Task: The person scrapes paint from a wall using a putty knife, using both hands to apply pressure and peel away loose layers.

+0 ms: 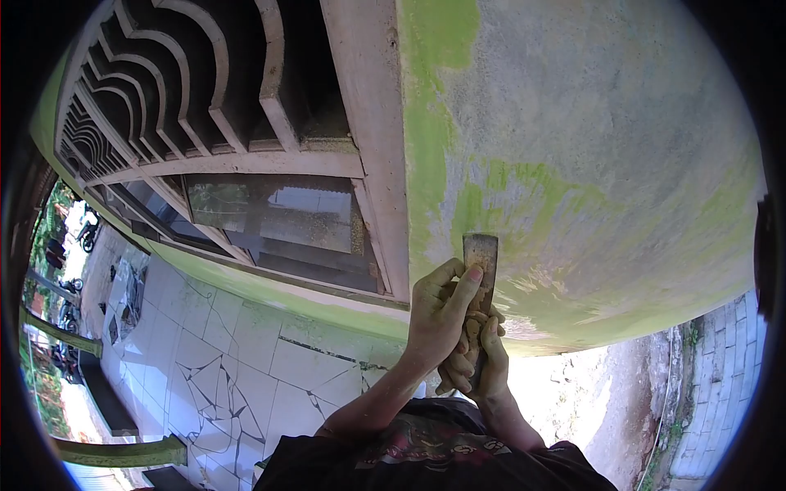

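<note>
Both hands are closed around a long, flat, dusty scraper (481, 255), held upright against the wall. My left hand (440, 315) grips it higher up, with the thumb pressed along the blade. Lower down, my right hand (489, 360) wraps around the handle end, much of which the fingers hide. The scraper's broad tip touches or nearly touches the painted wall (557, 106). Around the tip, green paint (524, 184) is streaked and partly gone, with grey and whitish patches showing.
Left of the wall section stands a window frame (372, 147) with curved slats above a glass pane (278, 213). Below lies a pale floor with cracked-tile patterns (221, 352). Paving blocks (725, 368) run along the right. Parked motorbikes (86, 233) stand far left.
</note>
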`<state>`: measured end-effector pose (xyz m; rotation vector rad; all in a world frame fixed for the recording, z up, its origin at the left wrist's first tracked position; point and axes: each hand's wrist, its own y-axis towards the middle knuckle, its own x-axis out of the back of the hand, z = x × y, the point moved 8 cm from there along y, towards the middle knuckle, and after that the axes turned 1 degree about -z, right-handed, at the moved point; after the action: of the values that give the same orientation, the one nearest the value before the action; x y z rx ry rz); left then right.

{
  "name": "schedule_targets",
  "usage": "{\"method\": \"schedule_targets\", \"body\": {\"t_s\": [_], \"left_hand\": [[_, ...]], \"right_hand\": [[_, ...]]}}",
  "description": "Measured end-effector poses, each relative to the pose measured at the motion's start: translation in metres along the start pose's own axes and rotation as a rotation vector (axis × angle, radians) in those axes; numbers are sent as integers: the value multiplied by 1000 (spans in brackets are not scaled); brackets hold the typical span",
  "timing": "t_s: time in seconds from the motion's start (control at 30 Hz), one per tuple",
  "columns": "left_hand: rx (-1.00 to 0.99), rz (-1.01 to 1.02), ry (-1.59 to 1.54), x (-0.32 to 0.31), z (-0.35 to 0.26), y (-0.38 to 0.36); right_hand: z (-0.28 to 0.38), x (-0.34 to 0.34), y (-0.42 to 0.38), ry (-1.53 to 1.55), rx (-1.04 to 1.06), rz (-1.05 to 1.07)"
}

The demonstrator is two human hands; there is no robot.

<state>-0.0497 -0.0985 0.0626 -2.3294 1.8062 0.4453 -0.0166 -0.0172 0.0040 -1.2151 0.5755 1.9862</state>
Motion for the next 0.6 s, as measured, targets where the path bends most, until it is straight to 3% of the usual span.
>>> {"method": "schedule_targets", "body": {"t_s": [0.17, 0.23, 0.27, 0.47, 0.6], "left_hand": [[-33, 28, -97, -6, -18, 3], [-38, 69, 6, -6, -16, 4], [-115, 82, 68, -4, -8, 6], [-3, 74, -237, -8, 1, 8], [-86, 5, -123, -4, 4, 12]], "right_hand": [[2, -15, 6, -38, 20, 0], [-4, -27, 6, 80, -61, 217], [-6, -22, 1, 53, -109, 67], [-6, -27, -1, 74, -46, 87], [2, -24, 4, 77, -24, 96]]}}
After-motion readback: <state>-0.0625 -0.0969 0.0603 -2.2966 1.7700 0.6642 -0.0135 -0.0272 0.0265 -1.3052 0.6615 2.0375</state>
